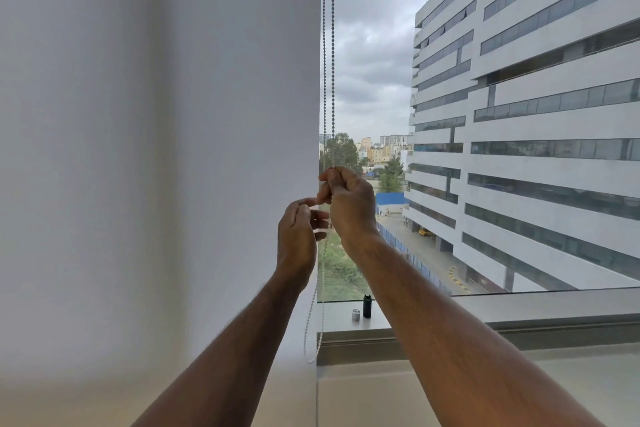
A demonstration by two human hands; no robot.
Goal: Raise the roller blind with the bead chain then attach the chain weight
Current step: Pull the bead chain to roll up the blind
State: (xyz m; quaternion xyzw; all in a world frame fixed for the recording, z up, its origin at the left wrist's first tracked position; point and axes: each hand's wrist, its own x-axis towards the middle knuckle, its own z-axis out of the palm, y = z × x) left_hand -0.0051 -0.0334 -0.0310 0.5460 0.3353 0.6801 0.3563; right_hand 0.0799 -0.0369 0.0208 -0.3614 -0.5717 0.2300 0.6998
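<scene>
Right hand [349, 204] pinches the bead chain [329, 45] beside the lowered blind [173, 114]; left hand [298, 236] grips the strand just below. Black chain weight [367, 306] stands on the sill [450, 312] w/ a small silver cap [355, 314] beside it.

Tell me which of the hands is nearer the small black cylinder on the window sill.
Left, narrowly, in this view. The left hand hovers up and left of the black cylinder; the right hand is higher still, pinching the bead chain almost directly above it.
</scene>
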